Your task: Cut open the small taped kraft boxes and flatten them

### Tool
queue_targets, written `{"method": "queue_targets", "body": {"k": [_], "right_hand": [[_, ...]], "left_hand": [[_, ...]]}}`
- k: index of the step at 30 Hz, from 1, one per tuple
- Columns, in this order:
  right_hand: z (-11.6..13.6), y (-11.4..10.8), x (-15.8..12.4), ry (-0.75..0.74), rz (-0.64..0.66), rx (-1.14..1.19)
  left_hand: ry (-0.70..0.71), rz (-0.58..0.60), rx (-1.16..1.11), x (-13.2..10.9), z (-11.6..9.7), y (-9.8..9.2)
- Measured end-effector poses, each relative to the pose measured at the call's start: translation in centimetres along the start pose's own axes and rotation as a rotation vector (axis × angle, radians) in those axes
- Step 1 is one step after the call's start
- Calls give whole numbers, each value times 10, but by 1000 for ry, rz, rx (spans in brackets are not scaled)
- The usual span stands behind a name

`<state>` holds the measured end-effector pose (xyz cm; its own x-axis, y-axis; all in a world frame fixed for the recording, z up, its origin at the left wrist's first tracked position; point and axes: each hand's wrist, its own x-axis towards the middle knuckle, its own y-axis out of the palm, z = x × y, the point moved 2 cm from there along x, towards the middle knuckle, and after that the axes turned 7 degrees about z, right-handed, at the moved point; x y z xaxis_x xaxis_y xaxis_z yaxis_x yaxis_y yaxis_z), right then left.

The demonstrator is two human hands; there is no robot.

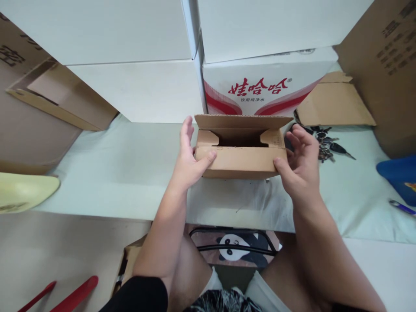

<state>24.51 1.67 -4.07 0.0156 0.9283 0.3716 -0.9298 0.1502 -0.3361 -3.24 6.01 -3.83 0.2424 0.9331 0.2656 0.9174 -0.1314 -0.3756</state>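
A small brown cardboard box [240, 162] stands in front of me with its top flaps up and its inside dark. My left hand [191, 158] grips its left end, the thumb lying on the front panel and the fingers along the side. At the opposite end my right hand [300, 160] holds the box, thumb on the front corner, fingers partly hidden behind the side. The back flap rises upright, and small side flaps show at both ends of the opening.
A white carton with red print [260, 86] is right behind the box. To the right lie a bunch of keys [328, 143], a flat cardboard piece [336, 104] and a blue object [398, 175]. A yellow object [26, 190] sits at the left edge of the pale covered tabletop [130, 169].
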Motion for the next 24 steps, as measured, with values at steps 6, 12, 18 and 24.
{"method": "queue_targets", "body": {"k": [6,12,18,24], "right_hand": [[0,-2,2,-53,103,21],[-8,-5,3,-106,166,-187],[-28,-8,6,-201,250,-182],[-22,-14,5,-276,241,-160]], "left_hand": [[25,29,13,1,-2,-4],[-21,40,52,3,-4,-4],[-70,80,-96,5,8,-1],[-76,58,-240,6,13,1]]}}
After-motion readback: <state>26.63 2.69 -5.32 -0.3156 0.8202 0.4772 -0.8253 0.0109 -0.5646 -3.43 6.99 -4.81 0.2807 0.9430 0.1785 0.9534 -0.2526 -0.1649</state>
